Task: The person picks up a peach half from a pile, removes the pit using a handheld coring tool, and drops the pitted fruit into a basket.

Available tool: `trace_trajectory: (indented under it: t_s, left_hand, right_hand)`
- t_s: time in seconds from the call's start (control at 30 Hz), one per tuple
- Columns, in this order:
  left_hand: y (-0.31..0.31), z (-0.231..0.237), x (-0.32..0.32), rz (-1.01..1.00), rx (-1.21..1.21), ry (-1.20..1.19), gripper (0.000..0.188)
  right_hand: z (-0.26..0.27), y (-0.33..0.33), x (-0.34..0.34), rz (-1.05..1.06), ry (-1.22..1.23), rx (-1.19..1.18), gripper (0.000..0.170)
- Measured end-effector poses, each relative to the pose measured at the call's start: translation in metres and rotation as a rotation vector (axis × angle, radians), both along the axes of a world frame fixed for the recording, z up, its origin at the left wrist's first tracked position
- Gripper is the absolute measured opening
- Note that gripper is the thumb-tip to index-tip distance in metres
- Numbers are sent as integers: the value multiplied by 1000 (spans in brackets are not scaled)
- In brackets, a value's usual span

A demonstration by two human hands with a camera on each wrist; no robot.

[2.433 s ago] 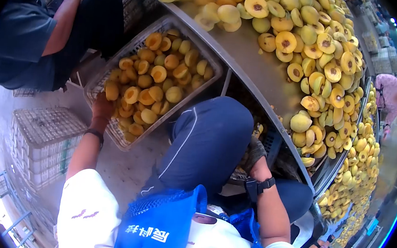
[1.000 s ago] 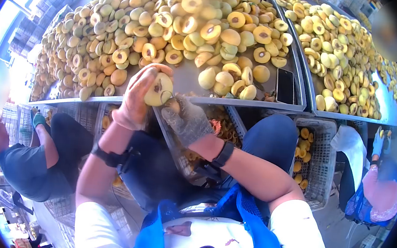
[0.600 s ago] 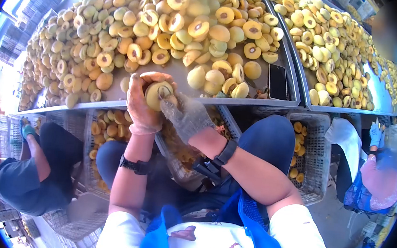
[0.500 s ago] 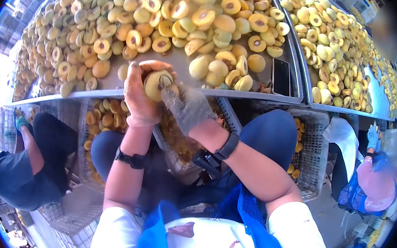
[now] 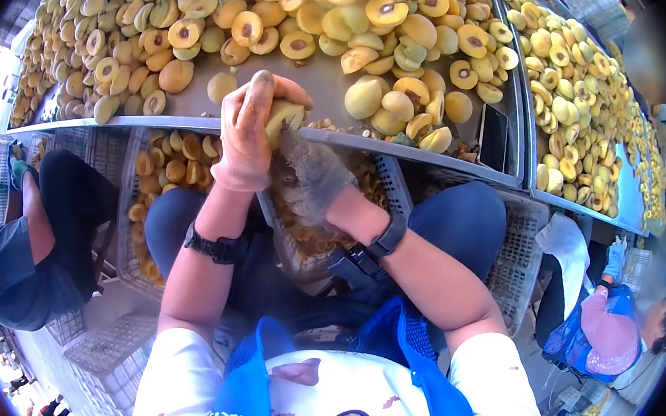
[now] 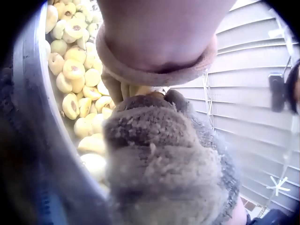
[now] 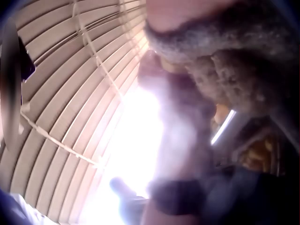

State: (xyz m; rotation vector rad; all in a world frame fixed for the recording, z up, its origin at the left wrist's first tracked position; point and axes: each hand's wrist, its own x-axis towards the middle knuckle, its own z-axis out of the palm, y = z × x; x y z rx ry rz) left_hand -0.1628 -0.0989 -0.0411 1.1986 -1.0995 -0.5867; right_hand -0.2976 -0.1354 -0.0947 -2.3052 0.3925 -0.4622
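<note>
Over the metal table's near edge, the left hand (image 5: 248, 132) in a pale, stained glove holds a yellow fruit (image 5: 284, 119) with its fingers curled round it. Close against the fruit's lower right side is the right hand (image 5: 315, 181), in a grey, fuzzy glove with curled fingers; the wire-ring tool it held in the earlier head frames is hidden now. The right glove (image 6: 164, 154) fills the middle of the left wrist view, below the left cuff (image 6: 154, 68). Blur and glare cover the left hand (image 7: 180, 117) in the right wrist view.
Many fruit halves (image 5: 247, 29) are heaped on the table, with a dark phone (image 5: 493, 139) near its corner. Below the edge stand a crate of fruit halves (image 5: 172, 168) and one of scraps (image 5: 306, 241). People sit at left (image 5: 19, 258) and right (image 5: 606, 330).
The left hand has gone from the fruit-half crate to the table edge, and both hands have met at a fruit. Since half a second ago, the fruit has turned and its ring tool dropped from sight.
</note>
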Motion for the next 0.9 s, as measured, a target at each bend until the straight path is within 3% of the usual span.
trace_trajectory:
  t_s: [0.03, 0.1, 0.17, 0.23, 0.27, 0.4, 0.47, 0.57, 0.6, 0.67, 0.7, 0.77, 0.8, 0.9]
  left_hand:
    - [-1, 1, 4, -1, 3, 3, 61]
    - [-6, -1, 14, -157, 229, 12, 61]
    - [-18, -16, 22, -182, 226, 88, 63]
    - [-22, -19, 27, -354, 376, -89, 63]
    - [-22, -26, 27, -380, 325, -95, 65]
    - [-30, -48, 24, -344, 362, 50, 70]
    - [-30, -49, 17, -259, 435, 258, 56]
    - [-27, -48, 10, -197, 516, 190, 57]
    - [-27, -51, 11, -204, 516, 181, 57]
    - [-25, -55, 9, -262, 375, 384, 57]
    - [-21, -51, 6, -266, 374, 378, 57]
    - [-9, -37, 2, -330, 327, 460, 62]
    - [-5, -33, -1, -328, 268, 395, 53]
    - [-2, -38, -3, -275, 267, 500, 53]
  right_hand:
    - [0, -2, -2, -1, 3, 3, 40]
    - [2, -8, -11, 45, 130, -290, 47]
    - [1, -17, -11, 99, 150, -247, 52]
    - [4, -21, -6, 194, 447, -306, 49]
    - [9, -20, -8, 206, 491, -311, 45]
    - [3, -25, -7, 103, 398, -167, 40]
    - [-17, -20, 5, 4, 479, -135, 35]
    - [-71, -19, 15, -91, 412, 43, 33]
    - [-46, -19, 6, -100, 405, 43, 33]
    - [1, -15, -19, -122, 254, 376, 33]
    - [0, -13, -22, -126, 248, 375, 33]
    - [-3, -11, -24, -152, 134, 1668, 36]
    - [1, -14, -32, -32, 37, 1753, 37]
    - [-6, -11, -35, -16, 57, 1897, 34]
